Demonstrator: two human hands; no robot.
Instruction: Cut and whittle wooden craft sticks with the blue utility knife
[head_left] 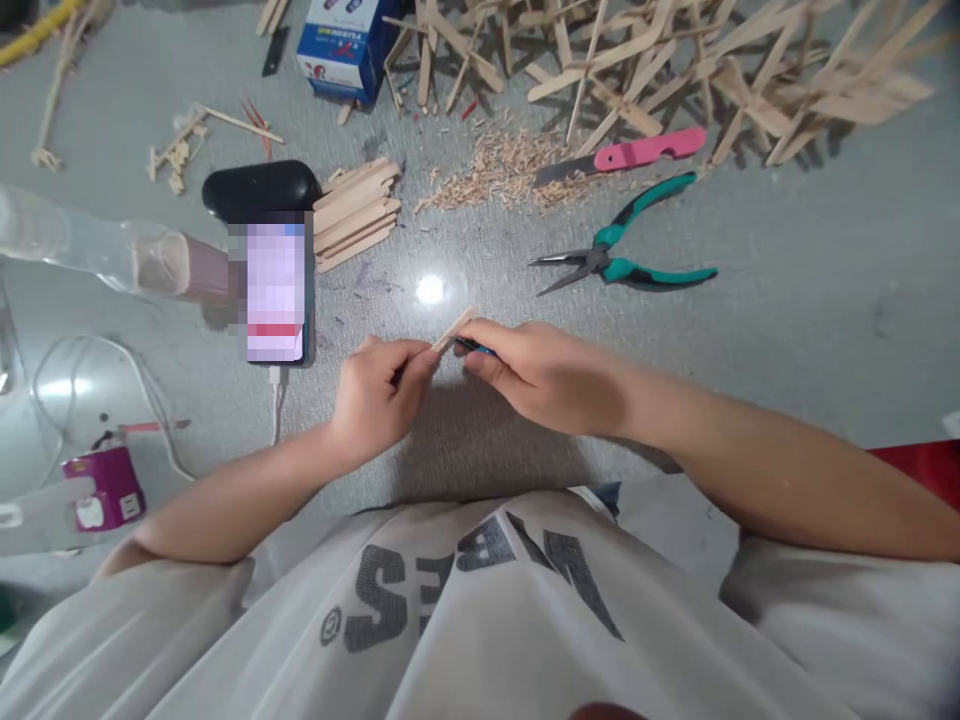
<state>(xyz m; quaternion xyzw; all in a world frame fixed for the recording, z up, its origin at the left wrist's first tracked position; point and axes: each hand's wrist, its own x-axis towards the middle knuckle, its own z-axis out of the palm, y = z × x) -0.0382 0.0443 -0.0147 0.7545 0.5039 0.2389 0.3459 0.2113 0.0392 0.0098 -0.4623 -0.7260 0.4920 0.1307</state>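
Near the table's front edge, my left hand [381, 393] is closed on the lower end of a wooden craft stick [455, 327], which slants up to the right. My right hand [536, 372] pinches a small dark tool with some blue on it [477, 347]; most of it is hidden by the fingers, and its exact kind does not show. The tool sits close against the stick, and the right fingertips are by the stick's upper end. Beyond my right hand lie open long-nose pliers [598, 258] with green handles.
A pink-handled saw blade [649, 150] rests by wood shavings [495, 170]. Assembled craft sticks [637, 70] spread behind, next to a blue box [345, 50]. Flat sticks [356, 215], a black case [260, 190], a plugged-in phone [276, 290] and a purple block [105, 488] are leftward.
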